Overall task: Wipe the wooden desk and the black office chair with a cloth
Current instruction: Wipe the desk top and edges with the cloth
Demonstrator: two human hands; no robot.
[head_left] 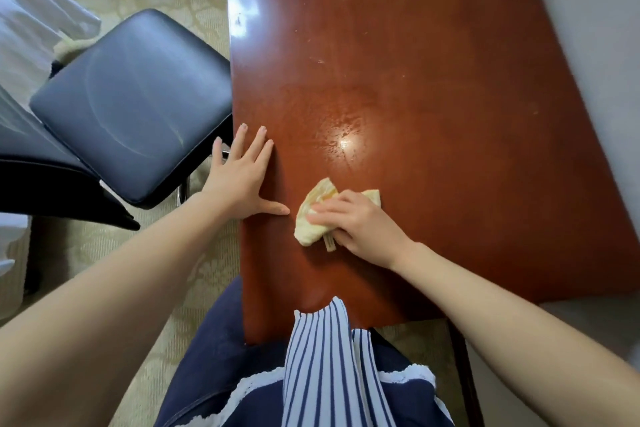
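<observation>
Yellow cloth (313, 218) bunched on wooden counter (433, 80), front-left part, under right hand (360, 222) — fingers curled over it, pressing down, likely to keep wad firm for rubbing; left hand (242, 177) spread flat at counter's left edge, holding nothing, probably bracing body; black office chair (138, 104) just beside that edge, handy for later wipe; pale specks (319, 61) farther up counter look unwiped; count — one cloth, one counter, one chair, two hands.

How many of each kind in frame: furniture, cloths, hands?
wooden desk: 1
black office chair: 1
cloth: 1
hands: 2, left hand flat at the desk edge, right hand on the cloth
Total: 5
</observation>
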